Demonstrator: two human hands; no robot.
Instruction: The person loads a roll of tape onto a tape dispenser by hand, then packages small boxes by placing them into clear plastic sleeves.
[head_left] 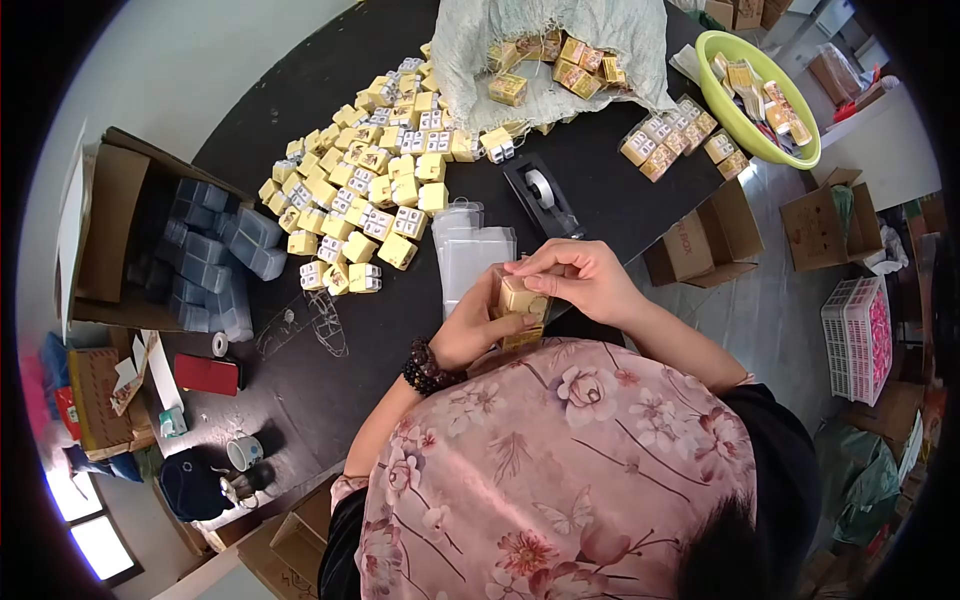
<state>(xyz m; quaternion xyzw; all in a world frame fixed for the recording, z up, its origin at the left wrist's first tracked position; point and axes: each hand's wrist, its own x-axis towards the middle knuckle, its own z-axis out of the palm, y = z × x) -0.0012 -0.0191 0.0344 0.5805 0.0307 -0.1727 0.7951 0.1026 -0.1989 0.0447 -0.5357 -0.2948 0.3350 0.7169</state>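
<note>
Directly between left hand (470, 328) and right hand (592, 282), a yellow box (518, 299).

soft, moderate light fills the room; the window (102, 547) at lower left burns out to white. a pale streak crosses the floral garment (560, 480), and the dark bench (290, 390) shines dully near the cup (243, 454). fisheye distortion bends the edges into black corners; print on the held box (520, 298) looks soft.
</note>
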